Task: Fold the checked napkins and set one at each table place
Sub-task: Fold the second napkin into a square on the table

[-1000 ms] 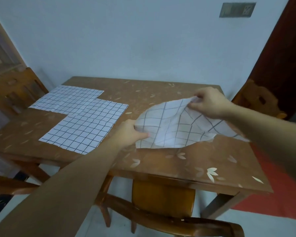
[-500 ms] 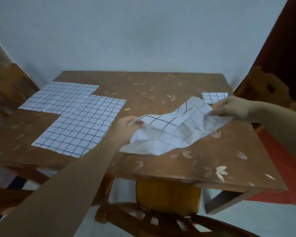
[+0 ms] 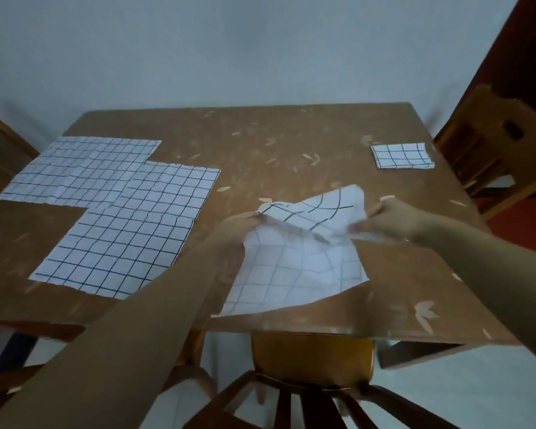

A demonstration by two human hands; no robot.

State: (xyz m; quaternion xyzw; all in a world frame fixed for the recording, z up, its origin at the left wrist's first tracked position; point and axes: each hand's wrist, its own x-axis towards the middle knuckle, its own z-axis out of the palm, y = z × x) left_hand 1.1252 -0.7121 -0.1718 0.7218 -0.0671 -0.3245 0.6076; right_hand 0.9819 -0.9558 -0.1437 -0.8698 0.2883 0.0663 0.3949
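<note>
A white checked napkin (image 3: 297,267) hangs crumpled over the near middle of the brown table (image 3: 260,144), its lower edge by the table's front edge. My left hand (image 3: 239,226) pinches its upper left corner and my right hand (image 3: 393,219) grips its upper right edge, both lifted off the table. Two unfolded checked napkins lie flat at the left, one nearer (image 3: 130,233) overlapping one farther back (image 3: 78,168). A small folded napkin (image 3: 401,156) lies at the far right place.
A wooden chair (image 3: 310,366) stands tucked under the front edge below the napkin. Another chair (image 3: 502,140) stands at the right side and a third at the far left (image 3: 0,150). A pale wall closes off the back.
Both hands have drawn the napkin nearer and lifted its top edge, so it now hangs down toward the front edge. The view has tilted down, showing the folded napkin at the right.
</note>
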